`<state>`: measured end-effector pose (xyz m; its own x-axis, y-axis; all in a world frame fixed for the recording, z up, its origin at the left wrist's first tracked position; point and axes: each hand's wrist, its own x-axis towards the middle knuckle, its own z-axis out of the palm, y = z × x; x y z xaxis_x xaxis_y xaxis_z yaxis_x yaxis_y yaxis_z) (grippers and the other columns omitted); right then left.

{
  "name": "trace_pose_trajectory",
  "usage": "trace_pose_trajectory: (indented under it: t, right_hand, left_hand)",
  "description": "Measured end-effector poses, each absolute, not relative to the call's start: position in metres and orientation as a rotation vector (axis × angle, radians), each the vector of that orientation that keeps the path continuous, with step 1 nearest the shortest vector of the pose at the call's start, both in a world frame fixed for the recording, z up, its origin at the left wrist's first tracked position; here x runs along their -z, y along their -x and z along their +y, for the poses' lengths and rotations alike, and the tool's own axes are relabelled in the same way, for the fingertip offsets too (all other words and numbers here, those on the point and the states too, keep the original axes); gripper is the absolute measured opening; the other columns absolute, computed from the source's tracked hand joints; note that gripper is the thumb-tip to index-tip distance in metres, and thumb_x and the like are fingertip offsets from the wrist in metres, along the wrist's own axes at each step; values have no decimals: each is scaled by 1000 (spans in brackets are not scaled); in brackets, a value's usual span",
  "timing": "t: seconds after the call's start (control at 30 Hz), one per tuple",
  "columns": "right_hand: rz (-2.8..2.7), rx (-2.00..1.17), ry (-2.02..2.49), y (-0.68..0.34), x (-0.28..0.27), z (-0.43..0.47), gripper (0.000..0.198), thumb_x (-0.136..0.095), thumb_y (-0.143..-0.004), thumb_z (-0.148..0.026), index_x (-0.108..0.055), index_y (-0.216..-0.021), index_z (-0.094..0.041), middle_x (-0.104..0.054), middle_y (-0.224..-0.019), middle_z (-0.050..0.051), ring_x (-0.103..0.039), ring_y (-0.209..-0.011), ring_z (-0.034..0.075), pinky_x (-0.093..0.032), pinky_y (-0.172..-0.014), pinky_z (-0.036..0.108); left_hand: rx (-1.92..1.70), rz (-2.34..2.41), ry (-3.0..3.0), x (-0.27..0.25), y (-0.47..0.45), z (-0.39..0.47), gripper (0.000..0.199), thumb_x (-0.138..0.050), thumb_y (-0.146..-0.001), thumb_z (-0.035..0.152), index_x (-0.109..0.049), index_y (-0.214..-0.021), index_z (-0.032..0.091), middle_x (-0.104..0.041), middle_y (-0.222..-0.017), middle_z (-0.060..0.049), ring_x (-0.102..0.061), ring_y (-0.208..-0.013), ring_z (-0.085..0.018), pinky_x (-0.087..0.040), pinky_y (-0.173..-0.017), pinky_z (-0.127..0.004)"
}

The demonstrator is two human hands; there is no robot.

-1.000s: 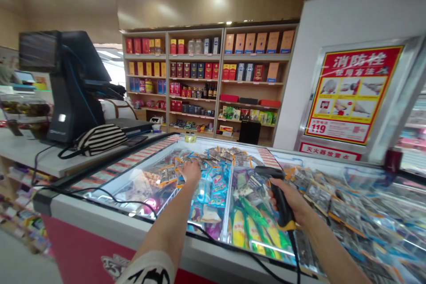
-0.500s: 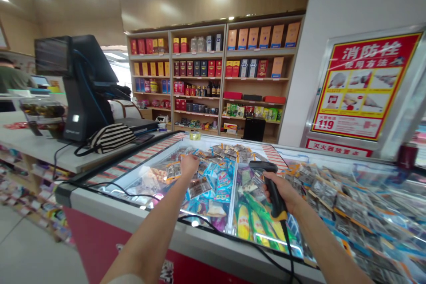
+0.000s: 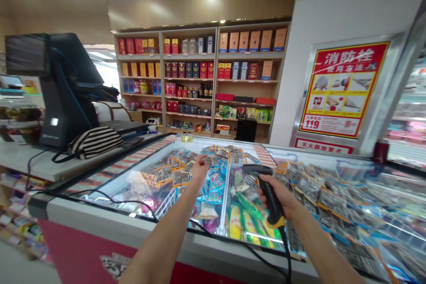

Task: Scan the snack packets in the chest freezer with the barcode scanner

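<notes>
My right hand (image 3: 278, 193) grips a black and yellow barcode scanner (image 3: 273, 199) by its handle, its head pointing left above the freezer glass. A black cord runs down from the handle. My left hand (image 3: 199, 168) reaches over the left part of the freezer with fingers curled together. Its fingertips are at a small packet (image 3: 211, 159) in the scattered pile; whether they pinch it I cannot make out. Several flat packets (image 3: 181, 178) with orange or blue edges lie around the hand on the glass. A larger heap of similar packets (image 3: 336, 202) spreads to the right.
Under the glass lie yellow-green corn-shaped packages (image 3: 248, 224) and blue packages (image 3: 216, 186). A loose cable (image 3: 116, 199) crosses the freezer's front edge (image 3: 100, 215). At left stand a checkout terminal (image 3: 66, 93) and striped pouch (image 3: 96, 142). Shelves of boxes (image 3: 189, 71) line the back.
The view has shifted to the right. My left hand has moved right over the glass, from the left packets to the back pile. My right hand still holds the scanner.
</notes>
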<state>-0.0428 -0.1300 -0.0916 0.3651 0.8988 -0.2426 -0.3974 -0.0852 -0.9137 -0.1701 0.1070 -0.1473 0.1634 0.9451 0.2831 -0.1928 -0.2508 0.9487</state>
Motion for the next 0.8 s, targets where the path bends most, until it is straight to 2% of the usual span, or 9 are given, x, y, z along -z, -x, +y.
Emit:
trace_pose_trajectory:
  t: [0.3, 0.8]
  right_hand:
    - [-545, -1184, 1211, 44, 87, -131, 20, -48, -75, -36, -48, -68, -17, -50, -44, -4, -44, -33, 8, -37, -31, 19]
    - [-575, -1207, 1224, 51, 82, -142, 21, -44, -78, -34, -50, -69, -16, -48, -43, -4, -43, -32, 8, -35, -29, 18]
  left_hand:
    - [-1255, 793, -1481, 143, 149, 93, 46, -42, -52, 3, -61, -93, 14, -39, -54, 6, -38, -49, -5, -31, -44, -15]
    - [-1196, 805, -1506, 152, 133, 87, 50, -40, -50, 0, -59, -94, 15, -44, -60, 5, -41, -52, -5, -32, -46, -14]
